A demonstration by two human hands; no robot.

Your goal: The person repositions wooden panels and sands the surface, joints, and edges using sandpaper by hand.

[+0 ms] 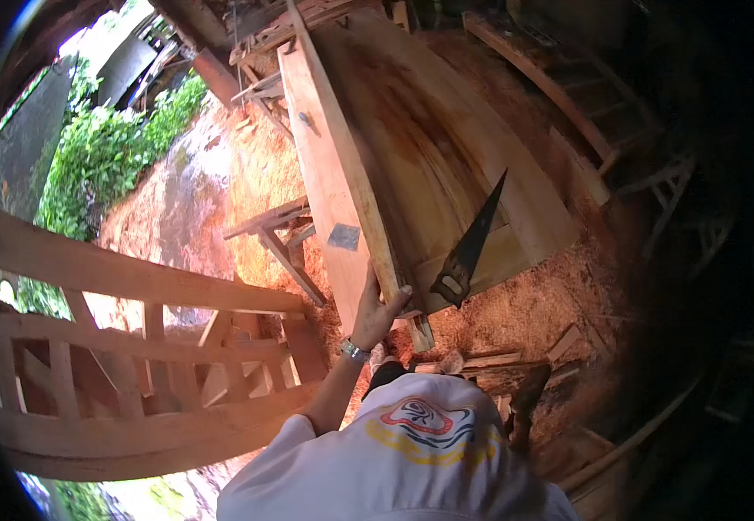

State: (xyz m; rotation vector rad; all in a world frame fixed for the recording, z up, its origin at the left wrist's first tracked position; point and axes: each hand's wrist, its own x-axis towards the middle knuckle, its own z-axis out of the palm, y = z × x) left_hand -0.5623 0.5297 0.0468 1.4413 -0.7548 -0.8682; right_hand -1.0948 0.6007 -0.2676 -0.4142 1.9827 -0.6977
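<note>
My left hand (377, 314), with a metal watch (354, 350) on the wrist, is at the near end of a long wooden strip (361, 191). Its thumb reaches over the strip and its fingers lie along the left side, gripping it. Under and left of the strip lies a pale plank (325, 182) bearing a grey square plate (343, 237) and a small dark tool (306, 119). To the right, a handsaw (472, 243) rests on a wide wooden panel (516, 174). A dark shape beside my shirt looks like my right hand (529, 391); shadow hides its fingers.
A slatted wooden frame (134, 347) stands at the left. A wooden trestle (286, 252) is beside the plank. Sawdust (516, 304) covers the ground, with offcuts (565, 343) near my feet. Another wooden frame (542, 82) lies at the back right, in shadow.
</note>
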